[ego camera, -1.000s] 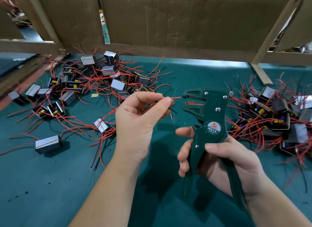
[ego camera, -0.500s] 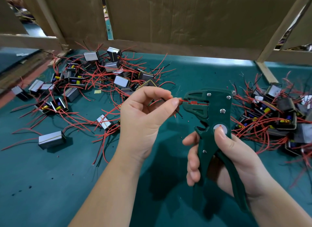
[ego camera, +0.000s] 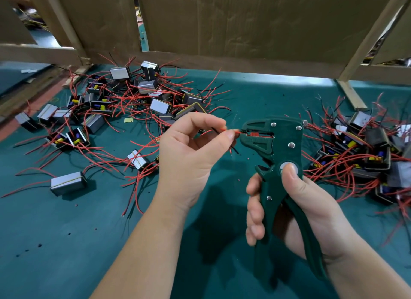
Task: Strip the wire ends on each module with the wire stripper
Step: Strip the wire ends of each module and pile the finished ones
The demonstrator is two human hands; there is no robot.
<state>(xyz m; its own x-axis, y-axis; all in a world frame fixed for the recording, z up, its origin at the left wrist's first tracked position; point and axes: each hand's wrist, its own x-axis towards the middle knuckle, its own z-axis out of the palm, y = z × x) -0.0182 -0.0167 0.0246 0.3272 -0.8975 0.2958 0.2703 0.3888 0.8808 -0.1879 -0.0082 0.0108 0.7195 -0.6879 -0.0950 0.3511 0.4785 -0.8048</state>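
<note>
Module pile (ego camera: 133,103) sits back-left on the table (ego camera: 66,243), second pile (ego camera: 367,149) at right. Between them: left hand (ego camera: 189,156) pinching a wire (ego camera: 237,131), its end in the jaws of the wire stripper (ego camera: 275,147); right hand (ego camera: 307,200) grips the handles below. Cardboard (ego camera: 222,20) stands behind.

Lighting brightly from above, glaring along far tabletop (ego camera: 262,79), throwing soft shadows nearside, bowing frame edges, softening corners.

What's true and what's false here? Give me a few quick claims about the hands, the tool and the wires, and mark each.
1. The right hand grips a green wire stripper. True.
2. The left hand pinches a red wire at the stripper's mouth. True.
3. The stripper lies on the table. False: it is held above the teal table.
4. Modules lie on one side only. False: a left pile and a right pile flank the hands.
</note>
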